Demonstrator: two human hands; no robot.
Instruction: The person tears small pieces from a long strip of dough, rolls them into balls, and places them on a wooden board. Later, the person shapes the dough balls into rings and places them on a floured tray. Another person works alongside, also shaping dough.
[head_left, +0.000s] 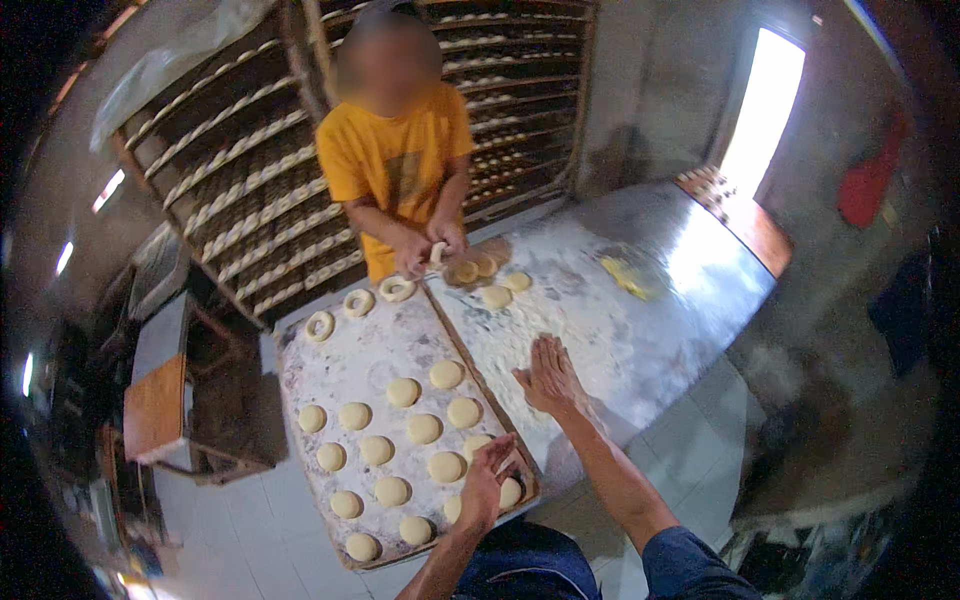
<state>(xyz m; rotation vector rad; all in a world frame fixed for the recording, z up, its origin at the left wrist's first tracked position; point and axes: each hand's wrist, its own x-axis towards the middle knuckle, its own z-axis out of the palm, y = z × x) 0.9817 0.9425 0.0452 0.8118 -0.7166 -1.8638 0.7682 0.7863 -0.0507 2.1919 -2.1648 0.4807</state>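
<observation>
My right hand (550, 378) lies flat on the floured metal table (640, 345), fingers stretched out; I cannot tell whether dough is beneath the palm. Over the near right corner of a floured wooden tray (330, 385), my left hand (485, 485) is held with its fingers apart, and no held thing shows in it. It partly covers a few round dough balls, one of them a dough ball (509, 492) at the tray's edge. Several more dough balls (424, 429) sit in rows on the tray. Three dough rings (359, 302) rest along its far edge.
Across the table a co-worker in a yellow shirt (395, 150) holds a dough ring (438, 254). Flattened dough rounds (497, 296) lie near that person. Behind stands a rack (250, 180) of shaped dough. Something yellow (630, 277) lies on the table, right of the flour.
</observation>
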